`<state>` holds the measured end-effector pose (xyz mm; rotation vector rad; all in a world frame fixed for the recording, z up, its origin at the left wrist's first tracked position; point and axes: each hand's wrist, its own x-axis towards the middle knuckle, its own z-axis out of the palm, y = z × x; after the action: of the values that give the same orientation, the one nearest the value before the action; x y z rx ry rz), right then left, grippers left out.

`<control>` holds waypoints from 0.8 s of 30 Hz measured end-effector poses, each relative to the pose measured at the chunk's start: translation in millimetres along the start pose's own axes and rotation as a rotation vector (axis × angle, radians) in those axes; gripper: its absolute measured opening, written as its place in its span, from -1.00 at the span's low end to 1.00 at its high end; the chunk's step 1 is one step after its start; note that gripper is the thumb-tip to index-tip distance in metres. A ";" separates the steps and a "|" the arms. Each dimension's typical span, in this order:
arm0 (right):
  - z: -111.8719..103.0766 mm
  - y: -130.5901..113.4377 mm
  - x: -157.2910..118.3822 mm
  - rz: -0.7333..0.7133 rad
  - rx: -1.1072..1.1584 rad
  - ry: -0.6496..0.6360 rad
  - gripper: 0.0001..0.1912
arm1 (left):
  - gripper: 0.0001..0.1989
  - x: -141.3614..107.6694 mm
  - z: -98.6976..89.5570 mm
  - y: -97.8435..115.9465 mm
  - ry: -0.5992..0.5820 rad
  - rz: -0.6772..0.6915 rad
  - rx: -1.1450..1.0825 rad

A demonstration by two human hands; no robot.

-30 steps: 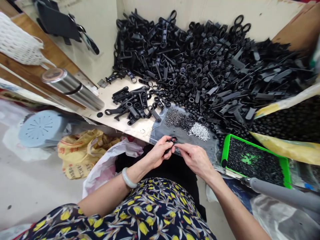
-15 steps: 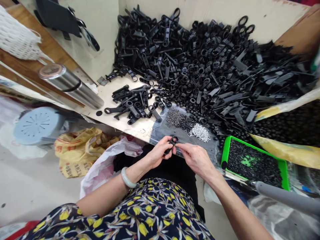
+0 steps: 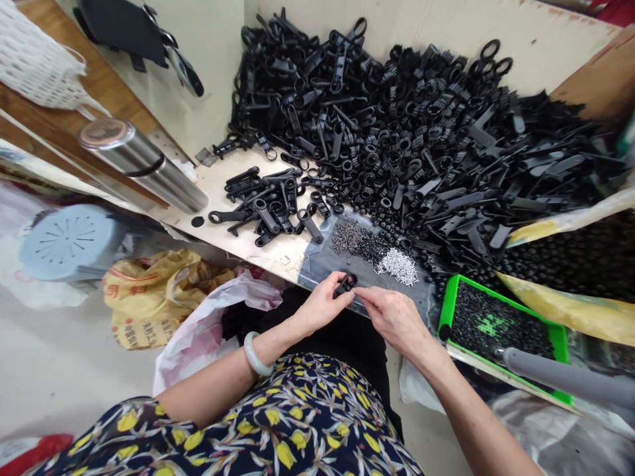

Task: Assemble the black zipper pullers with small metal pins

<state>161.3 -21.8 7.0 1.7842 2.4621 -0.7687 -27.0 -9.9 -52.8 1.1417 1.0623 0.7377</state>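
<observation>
Now that blk part point(image 3: 342, 287) is re-angled, it's gripped by L hand point(image 3: 322, 305) | R hand point(image 3: 395, 318) pinched against it, contents unclear | access prob. eased

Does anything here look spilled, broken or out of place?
Little stands out. One tiny black piece lies alone on the grey mat, apart from the heaps of small parts, just beyond the left hand; it may have strayed. The pale tabletop also looks scuffed near its front edge.
</observation>
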 end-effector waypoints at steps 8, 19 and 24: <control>-9.5 9.0 5.4 -0.057 -0.025 -0.064 -0.67 | -0.66 1.0 -1.2 -0.6 0.005 0.038 0.247; -11.4 33.0 15.2 -0.237 0.039 -0.101 -0.71 | -0.67 1.1 -3.0 8.8 -0.033 -0.016 0.249; -12.0 37.3 16.0 -0.312 0.019 -0.076 -0.68 | -0.65 0.3 -3.8 11.5 -0.050 -0.034 0.214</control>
<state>192.3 5.8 -1.3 1.3620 2.7234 -0.8590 -29.8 -5.0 -42.1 1.3139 1.1350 0.5753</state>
